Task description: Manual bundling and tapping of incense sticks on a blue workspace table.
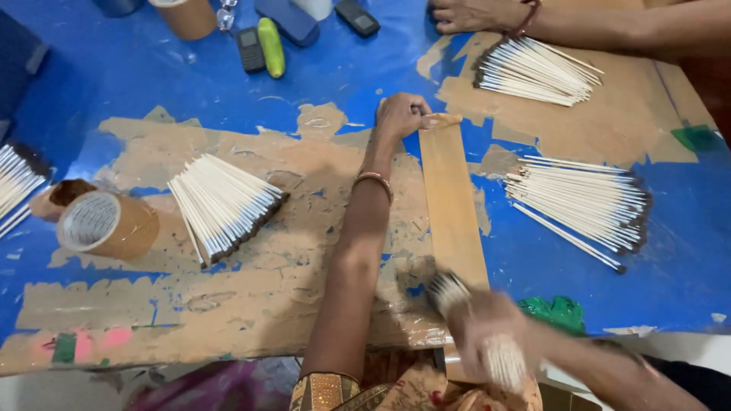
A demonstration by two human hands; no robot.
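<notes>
Blue table (pixel 152 84): left hand (pixel 401 114) grip pinches the board (pixel 451 205) end; right hand (pixel 487 335), blurred, clutches sticks (pixel 448 291).

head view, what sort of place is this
Probably a small handwork bench for making incense-type sticks. Fanned bundles of thin white dark-tipped sticks lie on a worn blue table, and the left hand holds a long wooden strip.

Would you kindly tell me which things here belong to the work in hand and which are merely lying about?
In use: wooden board, steadied by left hand; stick bundle in blurred right hand; fanned stick piles.
Lying about: two phones, green tube, tape roll.
</notes>
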